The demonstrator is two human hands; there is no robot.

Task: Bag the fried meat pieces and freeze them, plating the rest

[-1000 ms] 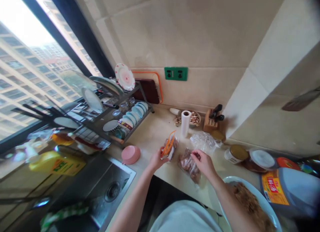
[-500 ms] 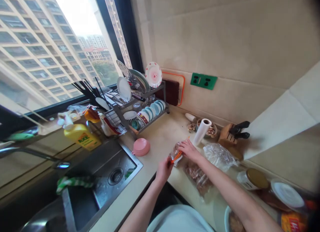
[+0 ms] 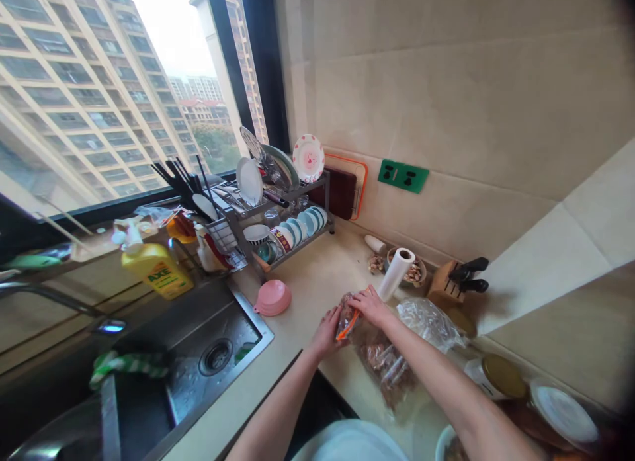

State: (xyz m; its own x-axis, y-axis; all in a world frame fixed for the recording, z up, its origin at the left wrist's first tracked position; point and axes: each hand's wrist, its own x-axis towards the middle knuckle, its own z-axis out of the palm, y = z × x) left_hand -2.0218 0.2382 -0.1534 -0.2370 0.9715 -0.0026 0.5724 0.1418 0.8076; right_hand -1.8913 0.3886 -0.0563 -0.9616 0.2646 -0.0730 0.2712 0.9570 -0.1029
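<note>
Between my hands is a small clear zip bag [image 3: 348,325] with an orange zip strip and brownish contents. My left hand [image 3: 326,333] holds its left side, with fingers curled round the edge. From the right, my right hand [image 3: 368,305] grips it near the orange strip, fingers bent over the top. Part of the bag is hidden under the fingers. Beneath my right forearm lies a larger clear bag of brownish pieces [image 3: 384,365], flat on the counter. A crumpled clear plastic bag [image 3: 429,322] sits just right of it.
A roll of plastic bags [image 3: 397,274] stands behind my hands, near a knife block [image 3: 446,282]. Pink bowls [image 3: 274,297] are stacked by the sink [image 3: 258,332]. The dish rack [image 3: 297,246] stands beyond. Jars [image 3: 501,376] line the right side.
My left hand has shifted from pinching the orange strip's lower end to holding the bag's side. The strip now stands more upright. The camera view has tilted slightly.
</note>
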